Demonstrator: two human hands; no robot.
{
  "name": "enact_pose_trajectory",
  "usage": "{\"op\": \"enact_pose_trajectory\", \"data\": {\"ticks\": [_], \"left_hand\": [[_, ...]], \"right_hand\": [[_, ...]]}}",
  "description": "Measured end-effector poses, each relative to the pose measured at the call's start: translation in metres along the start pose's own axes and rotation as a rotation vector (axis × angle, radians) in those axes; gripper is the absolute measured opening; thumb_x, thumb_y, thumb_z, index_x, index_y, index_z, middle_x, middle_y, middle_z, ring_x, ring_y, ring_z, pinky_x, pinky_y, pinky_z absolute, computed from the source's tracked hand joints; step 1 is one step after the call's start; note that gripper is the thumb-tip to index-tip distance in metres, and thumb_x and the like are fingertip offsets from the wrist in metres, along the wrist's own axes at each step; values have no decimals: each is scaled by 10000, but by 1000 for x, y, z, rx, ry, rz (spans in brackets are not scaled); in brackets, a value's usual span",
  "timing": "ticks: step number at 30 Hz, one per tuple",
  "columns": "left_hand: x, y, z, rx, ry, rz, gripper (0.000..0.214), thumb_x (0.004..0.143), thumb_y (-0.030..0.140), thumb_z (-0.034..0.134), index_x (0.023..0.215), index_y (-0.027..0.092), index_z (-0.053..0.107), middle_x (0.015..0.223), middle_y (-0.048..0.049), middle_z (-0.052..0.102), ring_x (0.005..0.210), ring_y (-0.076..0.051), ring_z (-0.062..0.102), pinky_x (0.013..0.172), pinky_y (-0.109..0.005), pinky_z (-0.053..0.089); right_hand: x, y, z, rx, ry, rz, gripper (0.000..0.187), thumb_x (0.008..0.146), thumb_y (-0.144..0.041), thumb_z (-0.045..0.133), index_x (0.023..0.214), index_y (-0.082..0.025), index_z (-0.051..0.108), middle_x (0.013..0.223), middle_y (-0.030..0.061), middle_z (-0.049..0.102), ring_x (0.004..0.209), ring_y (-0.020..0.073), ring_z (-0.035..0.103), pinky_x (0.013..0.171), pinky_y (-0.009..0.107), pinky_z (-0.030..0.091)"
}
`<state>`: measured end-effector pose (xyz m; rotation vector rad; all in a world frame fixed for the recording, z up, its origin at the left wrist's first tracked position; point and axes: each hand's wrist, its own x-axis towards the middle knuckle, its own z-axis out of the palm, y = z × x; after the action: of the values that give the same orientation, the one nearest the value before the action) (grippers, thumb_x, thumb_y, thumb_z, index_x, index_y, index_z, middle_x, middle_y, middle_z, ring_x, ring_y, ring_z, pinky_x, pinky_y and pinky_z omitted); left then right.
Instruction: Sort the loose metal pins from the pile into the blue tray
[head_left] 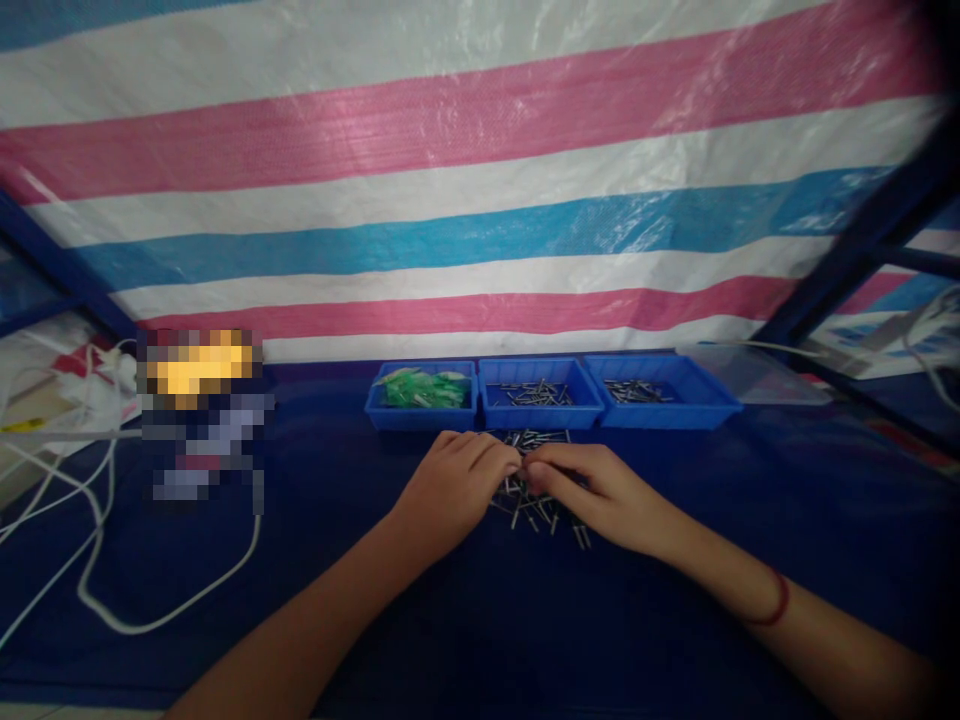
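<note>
A loose pile of thin metal pieces [553,520], which look like blind rivets, lies on the dark blue table under my hands. My left hand [461,480] reaches in over the pile's left side, fingers curled and closed at the tips. From the other side my right hand [592,490] meets it, thumb and forefinger pinched together. Their fingertips almost touch above the pile, and whatever they hold is too small or hidden to make out. Similar metal pieces lie in the middle blue bin [540,415] and in the right blue bin [664,412] just behind.
The left blue bin [421,418] holds green items in clear plastic. White cables [97,540] loop across the table's left side near a blurred-out patch. A clear plastic lid or sheet [765,375] lies at the right. Behind hangs a striped tarp [450,230].
</note>
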<state>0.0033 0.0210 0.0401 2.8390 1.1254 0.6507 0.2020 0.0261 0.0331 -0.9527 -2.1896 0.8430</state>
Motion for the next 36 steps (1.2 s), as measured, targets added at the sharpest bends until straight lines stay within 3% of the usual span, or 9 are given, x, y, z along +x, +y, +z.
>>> {"op": "enact_pose_trajectory", "data": {"ticks": [6,10,13,20,36], "left_hand": [[1,6,5,-559,197,-276,201,901,232,504,1089,168,537,941,-35,639,843,-147,604,764,-262,467],[3,9,10,-774,151,-397,158,868,275,553,963,157,598,821,-22,628,742,-141,596,680,-245,476],[3,9,12,-820,141,-425,149,870,289,552,870,154,615,797,-21,612,738,-140,580,668,-238,466],[3,7,9,-777,180,-398,148,885,280,535,850,161,617,817,-16,601,752,-134,568,692,-232,454],[4,5,6,-734,187,-375,154,893,283,522,916,169,622,846,-30,604,776,-144,570,699,-244,464]], "right_hand": [[-1,1,9,167,48,35,255,923,-355,445,816,-182,599,723,20,615,680,146,556,596,251,441],[-2,-1,8,195,65,49,253,918,-348,457,801,-181,606,718,19,616,680,146,554,594,251,435],[-3,-2,7,203,60,45,257,917,-352,460,809,-179,616,719,20,619,682,146,558,596,251,438],[-4,-4,6,248,49,75,204,897,-339,492,907,-186,627,760,22,626,687,145,561,561,242,445],[-2,0,9,225,185,64,139,861,-288,515,797,-187,585,666,0,568,611,130,521,537,242,428]]}}
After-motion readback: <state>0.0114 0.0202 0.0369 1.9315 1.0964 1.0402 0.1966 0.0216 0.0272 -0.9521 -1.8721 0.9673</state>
